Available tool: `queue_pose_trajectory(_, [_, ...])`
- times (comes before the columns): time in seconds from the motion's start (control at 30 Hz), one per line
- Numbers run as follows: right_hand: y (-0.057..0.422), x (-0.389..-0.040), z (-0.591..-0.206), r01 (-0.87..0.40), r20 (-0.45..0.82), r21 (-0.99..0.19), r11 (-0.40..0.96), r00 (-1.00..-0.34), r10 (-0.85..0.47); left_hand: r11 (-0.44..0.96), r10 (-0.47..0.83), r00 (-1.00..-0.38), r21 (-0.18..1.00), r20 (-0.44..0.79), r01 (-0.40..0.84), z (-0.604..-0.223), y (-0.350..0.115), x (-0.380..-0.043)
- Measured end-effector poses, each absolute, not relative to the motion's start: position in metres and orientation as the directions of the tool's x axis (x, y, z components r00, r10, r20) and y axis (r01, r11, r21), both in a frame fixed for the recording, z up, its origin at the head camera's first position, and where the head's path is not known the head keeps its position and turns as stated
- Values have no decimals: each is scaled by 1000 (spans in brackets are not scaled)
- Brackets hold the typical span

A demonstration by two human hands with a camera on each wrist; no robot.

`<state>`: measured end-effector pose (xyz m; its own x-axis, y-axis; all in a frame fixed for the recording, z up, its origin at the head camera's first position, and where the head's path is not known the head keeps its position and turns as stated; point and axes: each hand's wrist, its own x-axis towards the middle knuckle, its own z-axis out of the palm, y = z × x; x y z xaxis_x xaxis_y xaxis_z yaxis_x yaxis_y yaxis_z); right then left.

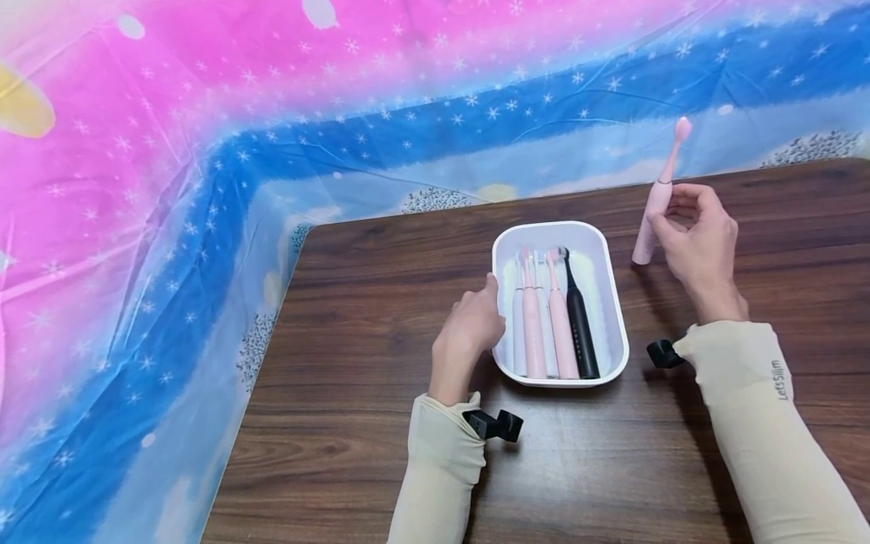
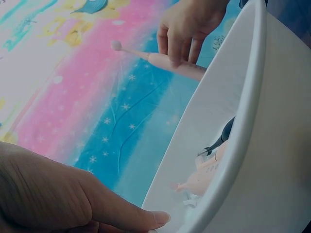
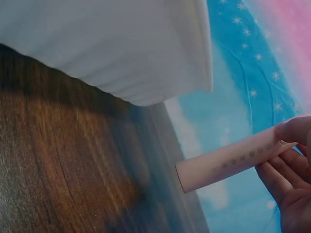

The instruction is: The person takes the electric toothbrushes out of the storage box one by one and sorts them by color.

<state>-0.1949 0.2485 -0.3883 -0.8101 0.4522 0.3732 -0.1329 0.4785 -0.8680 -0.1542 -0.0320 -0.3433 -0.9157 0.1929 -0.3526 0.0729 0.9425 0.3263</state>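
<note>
My right hand [image 1: 703,230] pinches a pink electric toothbrush [image 1: 655,208] by its handle. The toothbrush stands nearly upright to the right of a white plastic bin [image 1: 617,302], brush head up and tilted right. Its lower end hangs over the table in the right wrist view, with a row of small marks along the handle [image 3: 233,160]. At the bin's left side, my left hand [image 1: 469,321] holds the rim, its thumb [image 2: 131,213] on the edge. Inside the bin lie a black toothbrush [image 1: 581,325], two pink toothbrushes [image 1: 535,332] and two white ones, side by side, heads away from me.
The bin rests on a dark wood-grain table [image 1: 340,363]. A pink and blue snowflake-patterned cloth [image 1: 326,121] hangs along the table's back and left edges. Black wrist mounts [image 1: 492,425] stick out from both cream sleeves [image 1: 754,408].
</note>
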Motion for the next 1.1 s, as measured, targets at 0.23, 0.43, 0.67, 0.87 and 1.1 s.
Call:
queue_pose_trajectory(0.23, [250, -198, -396, -120, 356, -872, 475, -821, 446, 942, 183, -912, 332, -366, 55, -344, -31, -154])
queue_pose_trajectory(0.43, [250, -199, -403, -111, 364, -855, 506, -824, 434, 944, 182, -913, 324, -365, 59, -344, -31, -154])
queue_pose_trajectory(0.67, [249, -199, -406, -130, 391, -835, 534, -824, 411, 943, 190, -917, 324, -350, 72, -344, -31, -155])
queue_pose_trajectory(0.87, [251, -195, -406, -137, 408, -806, 576, -834, 372, 945, 195, -918, 318, -345, 81, -343, -31, -155])
queue_pose_trajectory(1.1, [253, -191, -408, -149, 418, -785, 602, -844, 337, 945, 184, -915, 321, -360, 64, -344, -30, -154])
